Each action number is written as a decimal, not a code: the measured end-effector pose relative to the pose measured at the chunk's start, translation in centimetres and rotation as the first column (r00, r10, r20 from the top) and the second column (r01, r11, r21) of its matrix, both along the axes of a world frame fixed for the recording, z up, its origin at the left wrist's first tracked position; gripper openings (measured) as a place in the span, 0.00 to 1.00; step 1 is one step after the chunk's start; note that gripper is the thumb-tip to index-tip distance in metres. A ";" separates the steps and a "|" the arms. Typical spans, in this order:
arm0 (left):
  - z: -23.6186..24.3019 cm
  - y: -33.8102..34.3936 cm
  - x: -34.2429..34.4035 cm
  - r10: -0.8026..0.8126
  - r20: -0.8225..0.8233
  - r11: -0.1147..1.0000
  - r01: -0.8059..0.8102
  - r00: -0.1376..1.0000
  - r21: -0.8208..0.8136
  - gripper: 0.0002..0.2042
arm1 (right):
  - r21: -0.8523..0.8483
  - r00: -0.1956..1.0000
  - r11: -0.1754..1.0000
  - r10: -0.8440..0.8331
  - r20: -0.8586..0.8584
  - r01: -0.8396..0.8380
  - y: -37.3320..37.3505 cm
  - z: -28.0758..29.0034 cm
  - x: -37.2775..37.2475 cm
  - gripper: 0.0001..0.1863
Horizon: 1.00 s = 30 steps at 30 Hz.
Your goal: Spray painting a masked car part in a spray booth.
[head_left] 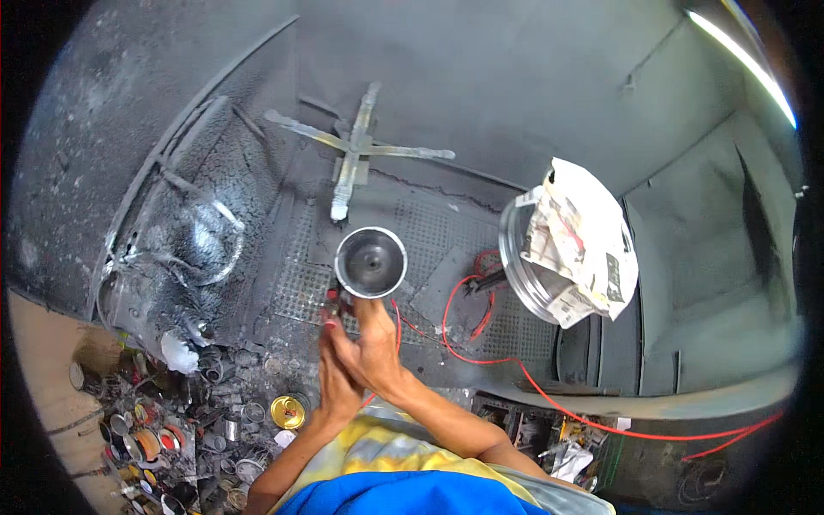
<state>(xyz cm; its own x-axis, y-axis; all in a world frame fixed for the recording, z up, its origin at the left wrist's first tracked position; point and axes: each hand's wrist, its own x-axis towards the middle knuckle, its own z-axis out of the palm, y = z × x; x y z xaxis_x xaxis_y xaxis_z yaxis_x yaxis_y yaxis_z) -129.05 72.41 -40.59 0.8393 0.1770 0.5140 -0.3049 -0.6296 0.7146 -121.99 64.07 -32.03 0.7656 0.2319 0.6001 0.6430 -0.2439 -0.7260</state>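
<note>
In front of me, both hands hold a spray gun (333, 298), with its open round metal cup (371, 262) on top. The cup's inside is dark grey with a thin residue; I cannot make out how much liquid is in it. My right hand (375, 348) is closed just below the cup. Pressed against it, my left hand (338, 390) is closed around the gun's lower part, its fingers partly hidden. Red bits show on the gun beside my fingers. A red air hose (396, 335) runs down close by my right hand.
A wheel rim (525, 266) covered with newspaper (579, 240) stands at right. A paint-crusted cross-shaped stand (354, 150) is ahead. Perforated grating (300, 292) covers part of the floor. Cans and pots (150, 442) crowd the lower left, with a gold-topped can (288, 412) nearest me. The hose (601, 425) trails right.
</note>
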 end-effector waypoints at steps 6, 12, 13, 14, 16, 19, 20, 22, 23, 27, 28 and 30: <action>4.4 -13.1 1.3 -0.297 -0.015 0.949 0.293 0.955 -0.114 0.36 | -0.007 0.960 0.964 -0.262 0.102 0.264 -12.5 3.2 1.0 0.22; 10.2 -25.4 -0.7 -0.465 0.057 0.862 0.467 0.883 -0.197 0.27 | 0.246 0.982 0.956 -0.133 -0.132 0.163 -27.1 7.9 -1.3 0.16; 10.9 -27.5 -1.3 -0.556 0.062 0.780 0.546 0.829 -0.305 0.24 | 0.361 0.980 0.921 -0.083 -0.181 0.145 -29.5 9.2 -2.5 0.16; 11.6 -29.6 -1.6 -0.648 0.078 0.674 0.618 0.758 -0.405 0.21 | 0.394 0.985 0.912 -0.053 -0.162 0.114 -32.2 10.1 -3.1 0.16; 12.8 -33.4 -1.5 -0.673 0.133 0.609 0.647 0.727 -0.458 0.19 | 0.397 0.981 0.916 0.030 -0.193 0.050 -37.2 12.2 -5.0 0.15; 14.9 -37.1 -0.9 -0.764 0.104 0.449 0.641 0.636 -0.623 0.14 | 0.466 0.992 0.885 0.048 -0.120 0.013 -42.0 14.4 -7.0 0.12; 15.3 -39.0 -0.7 -0.818 0.132 0.381 0.699 0.560 -0.605 0.14 | 0.417 0.999 0.909 0.020 -0.036 -0.004 -43.9 14.6 -7.4 0.13; 15.7 -42.5 -0.6 -0.861 0.167 0.307 0.753 0.480 -0.582 0.14 | 0.444 0.994 0.895 0.079 -0.079 -0.036 -47.4 15.9 -9.1 0.15; 16.1 -44.1 -0.7 -0.874 0.214 0.254 0.787 0.436 -0.562 0.11 | 0.456 0.990 0.889 0.099 -0.103 -0.041 -49.0 16.3 -9.7 0.16; 16.8 -49.6 -0.8 -0.874 0.383 0.083 0.869 0.299 -0.488 0.02 | 0.451 0.988 0.887 0.145 -0.061 -0.102 -53.8 17.5 -11.0 0.15; 17.2 -50.5 -0.9 -0.880 0.388 0.037 0.854 0.274 -0.519 0.02 | 0.447 0.989 0.889 0.137 -0.054 -0.099 -54.7 17.9 -11.3 0.14; 18.0 -53.2 -1.0 -0.872 0.417 -0.012 0.842 0.254 -0.539 0.03 | 0.429 0.995 0.900 0.098 -0.013 -0.083 -56.9 18.9 -12.1 0.13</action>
<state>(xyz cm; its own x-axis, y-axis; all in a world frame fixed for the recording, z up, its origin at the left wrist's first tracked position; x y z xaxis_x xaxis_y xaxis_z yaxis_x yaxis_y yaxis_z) -130.06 19.26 -22.59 0.6070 -0.4832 0.6309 -0.2682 0.6228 0.7350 -134.06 7.20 -13.16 0.7751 0.0283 0.6312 0.6207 0.1528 -0.7690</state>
